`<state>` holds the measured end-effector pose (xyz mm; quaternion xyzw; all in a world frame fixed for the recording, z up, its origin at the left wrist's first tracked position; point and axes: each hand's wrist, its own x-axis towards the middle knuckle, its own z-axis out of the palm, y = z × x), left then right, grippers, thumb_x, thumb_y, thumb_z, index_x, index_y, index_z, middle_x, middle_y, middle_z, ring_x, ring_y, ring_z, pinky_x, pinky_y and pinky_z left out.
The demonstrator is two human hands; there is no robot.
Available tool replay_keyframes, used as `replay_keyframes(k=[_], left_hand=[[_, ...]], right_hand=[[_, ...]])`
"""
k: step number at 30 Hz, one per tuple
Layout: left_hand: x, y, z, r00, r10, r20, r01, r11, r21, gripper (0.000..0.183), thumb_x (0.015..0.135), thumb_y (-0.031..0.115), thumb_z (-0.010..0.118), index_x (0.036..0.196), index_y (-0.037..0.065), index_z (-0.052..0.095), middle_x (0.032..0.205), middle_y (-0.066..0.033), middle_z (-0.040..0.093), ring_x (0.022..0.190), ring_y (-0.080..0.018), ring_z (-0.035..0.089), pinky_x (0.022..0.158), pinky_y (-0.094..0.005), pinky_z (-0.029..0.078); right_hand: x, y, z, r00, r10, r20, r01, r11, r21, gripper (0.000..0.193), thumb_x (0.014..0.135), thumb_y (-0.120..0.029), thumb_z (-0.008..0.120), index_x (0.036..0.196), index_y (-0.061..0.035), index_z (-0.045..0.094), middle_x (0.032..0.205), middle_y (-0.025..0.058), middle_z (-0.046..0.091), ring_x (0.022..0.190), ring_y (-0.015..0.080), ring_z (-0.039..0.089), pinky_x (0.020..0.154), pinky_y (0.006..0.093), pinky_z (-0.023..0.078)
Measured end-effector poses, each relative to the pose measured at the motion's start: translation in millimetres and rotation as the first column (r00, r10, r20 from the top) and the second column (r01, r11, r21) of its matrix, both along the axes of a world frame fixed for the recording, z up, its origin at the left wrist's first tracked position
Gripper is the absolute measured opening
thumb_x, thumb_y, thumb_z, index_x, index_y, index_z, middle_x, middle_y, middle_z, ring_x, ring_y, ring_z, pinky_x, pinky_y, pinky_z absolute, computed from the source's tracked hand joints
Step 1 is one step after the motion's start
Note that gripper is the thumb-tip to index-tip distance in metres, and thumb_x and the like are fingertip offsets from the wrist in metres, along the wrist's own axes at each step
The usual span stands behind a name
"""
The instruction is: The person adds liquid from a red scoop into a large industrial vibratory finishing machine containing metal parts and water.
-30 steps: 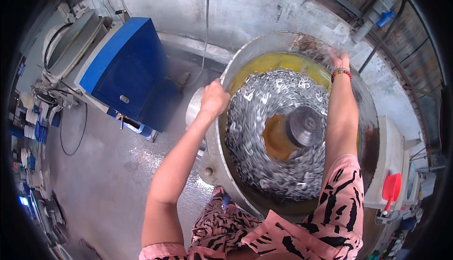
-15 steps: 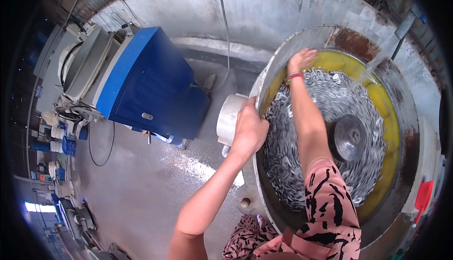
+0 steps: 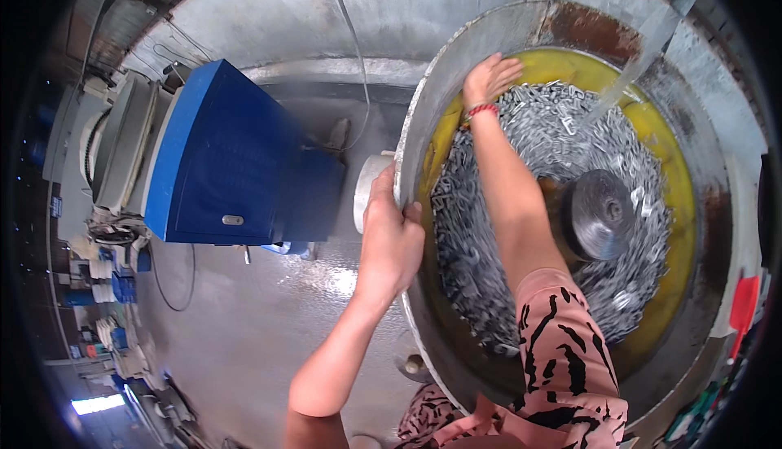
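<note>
- Swung across the tub [image 3: 505, 30] since a second ago, our right hand [image 3: 491, 80] has left the water stream [image 3: 617, 89] at the far-right side for the far-left one; the pour now lands directly on the loose metal pieces [image 3: 466, 263], to the hand's right.
- Nearest us, our left hand [image 3: 393, 245] is curled over the tub's edge, gripping nothing else we can see; a grey cylinder [image 3: 369, 192] sits just beside its fingers.
- Right of that hand, inside the tub, the metal pieces ring a dark hub [image 3: 604, 214]: small, silvery, link-like, mostly streaked by blur, a few shining brighter.
- Beyond, our right hand stretches flat, fingers slightly fanned, holding nothing we can make out, a red bracelet [image 3: 483, 109] at its wrist; whether it touches the yellow lining [image 3: 680, 197] we cannot tell.
- Well left of both hands, we see a blue cabinet [image 3: 244, 156].
</note>
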<state>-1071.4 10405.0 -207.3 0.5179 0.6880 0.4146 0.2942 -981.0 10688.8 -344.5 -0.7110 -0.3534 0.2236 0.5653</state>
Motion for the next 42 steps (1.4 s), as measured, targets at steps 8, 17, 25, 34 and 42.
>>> replay_keyframes(k=[8,17,25,34,42], left_hand=[[9,3,30,0.997,0.010,0.075,-0.005,0.998,-0.070,0.050,0.066,-0.006,0.040,0.115,-0.011,0.038,0.111,-0.0309,0.045,0.109,-0.0365,0.043,0.093,-0.0354,0.033],[0,15,-8,1.000,0.004,0.025,-0.006,0.996,0.089,0.044,0.068,0.004,0.045,0.111,-0.009,0.044,0.101,-0.0304,0.052,0.100,-0.0355,0.051,0.086,-0.0346,0.039],[-3,9,-3,0.996,-0.042,0.074,0.043,0.999,-0.012,0.047,0.068,-0.004,0.045,0.115,-0.005,0.043,0.099,-0.0160,0.057,0.092,-0.0197,0.053,0.084,-0.0269,0.037],[16,8,18,0.976,-0.073,0.205,0.091,0.993,-0.079,0.046,0.067,-0.004,0.045,0.113,-0.005,0.044,0.100,-0.0138,0.057,0.094,-0.0177,0.052,0.084,-0.0264,0.037],[3,13,-2,1.000,-0.028,0.000,0.028,0.996,0.083,0.046,0.065,-0.003,0.043,0.110,-0.004,0.048,0.097,-0.0160,0.058,0.093,-0.0203,0.052,0.085,-0.0269,0.036]], right_hand=[[-1,-28,1,0.981,0.175,-0.085,-0.163,0.978,0.131,0.062,0.090,-0.039,0.016,0.131,0.0064,0.008,0.138,0.0217,0.001,0.129,0.0323,0.001,0.105,0.0404,0.001],[-19,-280,-22,0.497,0.865,-0.074,-0.856,0.503,0.120,0.059,0.092,-0.035,0.018,0.130,0.0078,0.002,0.138,0.0210,-0.001,0.129,0.0283,-0.005,0.105,0.0308,-0.001],[28,-347,-15,0.203,0.979,-0.025,-0.976,0.205,0.078,0.057,0.093,-0.031,0.020,0.132,0.0043,0.000,0.140,0.0176,-0.006,0.130,0.0259,-0.008,0.104,0.0334,-0.001],[-17,-89,-19,0.923,0.330,0.198,-0.365,0.915,0.174,0.063,0.090,-0.039,0.019,0.130,0.0073,0.006,0.137,0.0249,0.001,0.128,0.0348,-0.003,0.104,0.0412,0.001],[10,-313,-42,0.421,0.887,-0.193,-0.898,0.437,0.054,0.057,0.092,-0.026,0.028,0.130,0.0078,0.003,0.137,0.0239,-0.003,0.129,0.0330,-0.004,0.105,0.0342,0.002]])
